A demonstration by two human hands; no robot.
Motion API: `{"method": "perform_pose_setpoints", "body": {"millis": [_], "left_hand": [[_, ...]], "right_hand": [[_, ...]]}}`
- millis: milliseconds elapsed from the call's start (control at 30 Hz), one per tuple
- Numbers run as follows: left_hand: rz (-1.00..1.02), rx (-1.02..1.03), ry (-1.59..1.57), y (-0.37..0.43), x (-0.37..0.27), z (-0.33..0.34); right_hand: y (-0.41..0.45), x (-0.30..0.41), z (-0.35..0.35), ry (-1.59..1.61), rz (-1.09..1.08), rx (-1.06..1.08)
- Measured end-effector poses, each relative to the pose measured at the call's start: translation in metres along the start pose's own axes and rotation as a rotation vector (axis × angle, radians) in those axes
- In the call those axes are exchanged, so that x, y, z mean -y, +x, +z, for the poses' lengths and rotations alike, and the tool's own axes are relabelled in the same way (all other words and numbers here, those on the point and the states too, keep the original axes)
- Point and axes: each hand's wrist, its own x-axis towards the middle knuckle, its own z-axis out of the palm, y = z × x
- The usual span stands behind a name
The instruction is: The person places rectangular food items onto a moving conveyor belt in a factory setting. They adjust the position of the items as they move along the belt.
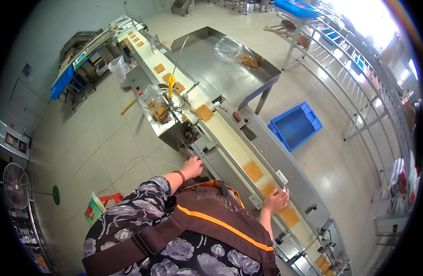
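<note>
Square flat orange-brown food pieces lie spaced along a pale conveyor belt [228,138]. My right hand [275,200] reaches over the belt with its fingers spread, between one square piece [253,171] and another square piece [288,216]. It partly covers a third piece [267,189]. Something white shows at a fingertip by the far rail; I cannot tell what it is. My left hand [192,167] is bent beside the near side of the conveyor's metal frame [220,164]. Its fingertips are hidden, so any grip there is unclear.
A clear bag of broken pieces [158,108] sits on the machine's left ledge. Beyond the belt are a steel table [204,65] with another bag [228,48], a scraper [244,126] and a blue crate [294,126]. A red stool [111,199] stands to the left.
</note>
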Motion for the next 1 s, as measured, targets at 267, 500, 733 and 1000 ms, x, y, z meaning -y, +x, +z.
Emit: {"method": "perform_pose_setpoints", "body": {"millis": [267, 500, 733, 1000], "left_hand": [[-0.021, 0.047, 0.021, -0.004, -0.003, -0.010], [-0.018, 0.034, 0.018, -0.004, 0.001, -0.005], [-0.024, 0.046, 0.001, -0.008, 0.004, -0.006], [-0.052, 0.058, 0.001, -0.013, 0.004, -0.006]], "right_hand": [[0.001, 0.004, -0.004, -0.031, 0.023, 0.022], [0.000, 0.002, -0.003, -0.027, 0.038, 0.037], [0.001, 0.006, -0.008, -0.016, 0.041, 0.048], [0.000, 0.003, -0.004, 0.002, 0.030, 0.043]]}}
